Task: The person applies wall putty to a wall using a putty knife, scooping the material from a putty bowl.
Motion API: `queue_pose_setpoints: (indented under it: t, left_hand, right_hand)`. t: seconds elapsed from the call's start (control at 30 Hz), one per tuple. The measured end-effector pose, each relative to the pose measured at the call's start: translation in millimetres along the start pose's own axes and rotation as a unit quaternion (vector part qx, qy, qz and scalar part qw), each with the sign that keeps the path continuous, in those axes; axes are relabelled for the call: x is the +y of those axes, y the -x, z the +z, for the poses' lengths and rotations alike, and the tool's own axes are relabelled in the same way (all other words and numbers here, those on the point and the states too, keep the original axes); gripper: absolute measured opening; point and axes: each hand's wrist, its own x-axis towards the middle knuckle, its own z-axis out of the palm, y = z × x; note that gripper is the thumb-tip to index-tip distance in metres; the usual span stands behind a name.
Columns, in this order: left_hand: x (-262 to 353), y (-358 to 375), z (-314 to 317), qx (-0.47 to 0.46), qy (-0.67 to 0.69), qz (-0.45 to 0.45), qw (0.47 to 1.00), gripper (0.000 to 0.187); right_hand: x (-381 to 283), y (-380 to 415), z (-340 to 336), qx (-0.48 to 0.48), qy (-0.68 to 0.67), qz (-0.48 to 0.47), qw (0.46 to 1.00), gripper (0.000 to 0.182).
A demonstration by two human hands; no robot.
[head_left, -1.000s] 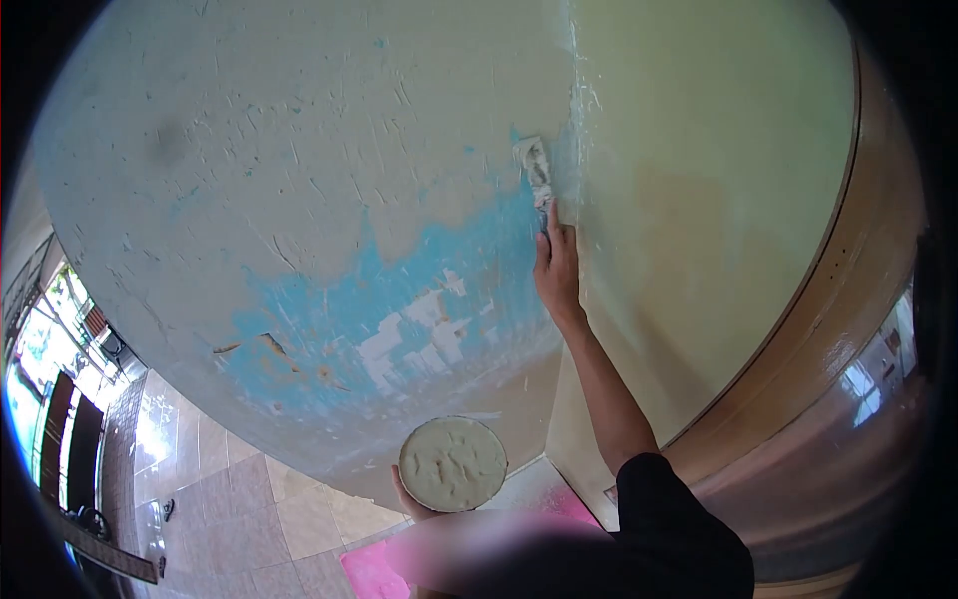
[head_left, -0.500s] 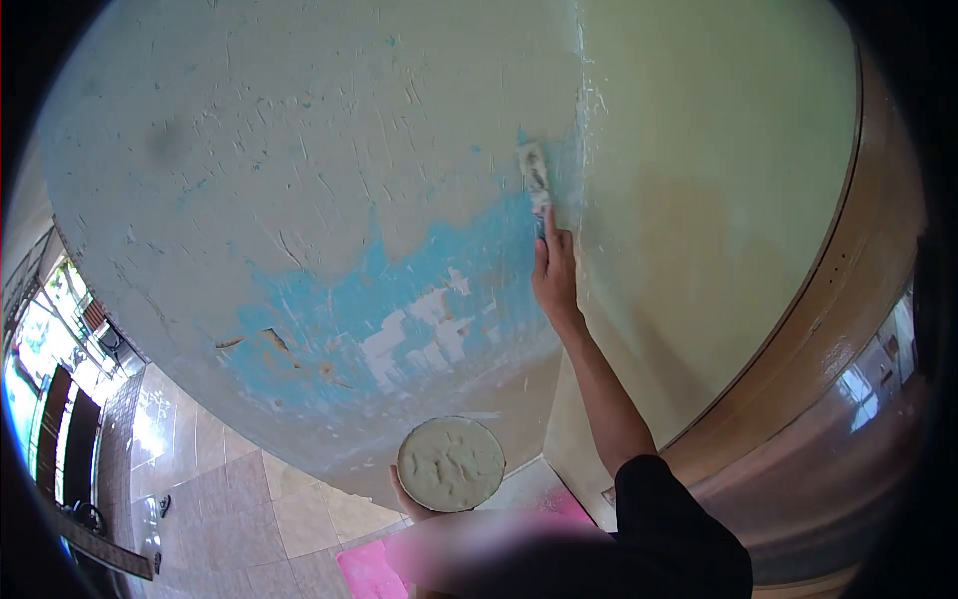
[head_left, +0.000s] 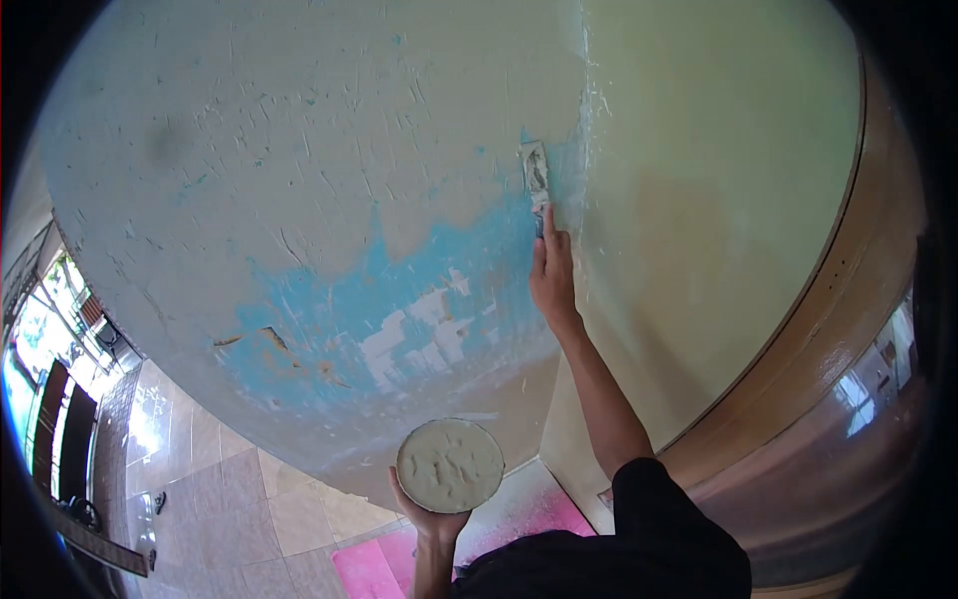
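Observation:
A putty knife (head_left: pixel 536 176) smeared with grey paste lies against the wall (head_left: pixel 299 180), near the corner and just above the blue patch (head_left: pixel 419 265). My right hand (head_left: pixel 553 262) is closed round its handle, with the forefinger stretched up along it. Low in the view, my left hand (head_left: pixel 431 514) supports a round container of grey putty (head_left: pixel 450 465) from below and from its left side. The putty surface has several dents. Grey coating covers the wall above the blue area, and whitish patches (head_left: pixel 424 329) show inside the blue.
A yellow-green wall (head_left: pixel 738 200) meets the grey one at a vertical corner on the right, edged by a brown frame (head_left: pixel 848 309). Below are floor tiles (head_left: pixel 220 509) and a pink sheet (head_left: pixel 369 569). Cracked, peeling spots (head_left: pixel 274 339) mark the lower left wall.
The left wrist and forearm now show below the container, where a blur was. The putty knife and right hand have hardly moved.

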Motion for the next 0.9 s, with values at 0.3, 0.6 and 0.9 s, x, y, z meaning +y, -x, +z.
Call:
queue_pose_setpoints:
  t: [0.3,0.6,0.9]
  left_hand:
    - [-1,2,3,-0.011,0.016,-0.003,1.0,0.074]
    - [-3,0,2,-0.012,0.028,-0.002,1.0,0.075]
    - [-12,-4,1,-0.014,0.022,0.006,1.0,0.075]
  right_hand:
    - [38,87,9,-0.041,0.005,0.002,0.999,0.054]
    - [9,6,16,0.027,-0.001,-0.089,0.996,0.058]
    - [46,77,6,-0.023,0.01,-0.02,0.999,0.055]
